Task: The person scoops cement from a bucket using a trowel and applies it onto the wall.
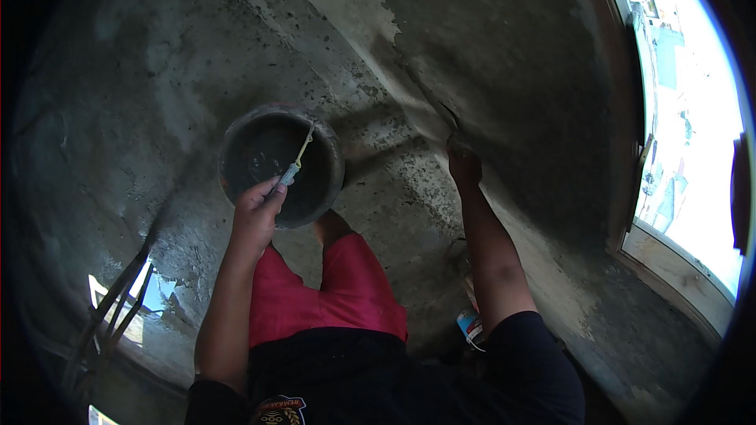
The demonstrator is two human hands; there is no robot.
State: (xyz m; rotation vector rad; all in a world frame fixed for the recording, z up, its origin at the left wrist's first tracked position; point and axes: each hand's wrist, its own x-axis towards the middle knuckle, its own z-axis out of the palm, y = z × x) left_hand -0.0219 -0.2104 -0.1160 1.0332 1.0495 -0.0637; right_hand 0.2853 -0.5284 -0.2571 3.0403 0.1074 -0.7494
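My left hand (261,203) is closed round a narrow hand tool (290,174) with a pale blue-grey handle and a thin yellowish far part, which slants over a round dark basin (340,159). Inside the basin the surface looks dark grey; I cannot tell how full it is. Off to the right, my right hand (465,165) is up against the rough grey wall (504,71), its fingers bent and in shadow. A thin dark edge runs up and left from those fingers along the wall. What they hold cannot be made out.
The grey, stained floor (134,157) spreads to the left. Dark bent rods or cables (118,299) and a bright reflecting patch (146,299) lie at lower left. A blue and white can (470,327) stands near my right elbow. A bright window (685,134) opens at far right.
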